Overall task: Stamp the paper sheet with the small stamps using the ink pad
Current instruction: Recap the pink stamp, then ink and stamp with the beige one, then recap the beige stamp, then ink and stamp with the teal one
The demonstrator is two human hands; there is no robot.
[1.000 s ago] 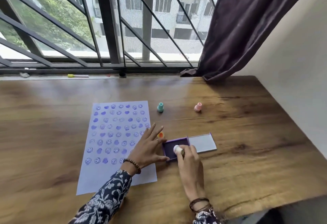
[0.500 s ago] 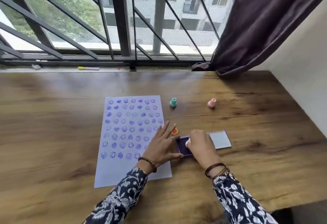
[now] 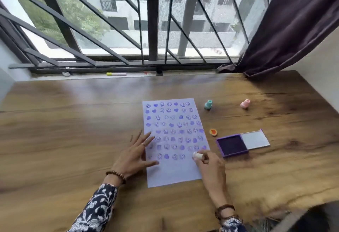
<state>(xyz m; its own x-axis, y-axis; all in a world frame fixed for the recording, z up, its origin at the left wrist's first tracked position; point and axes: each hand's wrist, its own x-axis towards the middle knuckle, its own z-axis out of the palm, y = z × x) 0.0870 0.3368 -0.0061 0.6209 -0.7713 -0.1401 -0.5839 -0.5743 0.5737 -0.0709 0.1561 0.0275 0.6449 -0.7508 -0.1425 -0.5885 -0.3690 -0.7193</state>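
the paper sheet (image 3: 174,173) lay flat on the table (image 3: 73,131), thin and likely to slide, so the left hand (image 3: 134,156) was spread on its left edge. the ink pad (image 3: 232,145) sat open, just right. the right hand (image 3: 209,162) pinched a small white stamp (image 3: 197,155) at the last row, looked light and rigid; its face was hidden.
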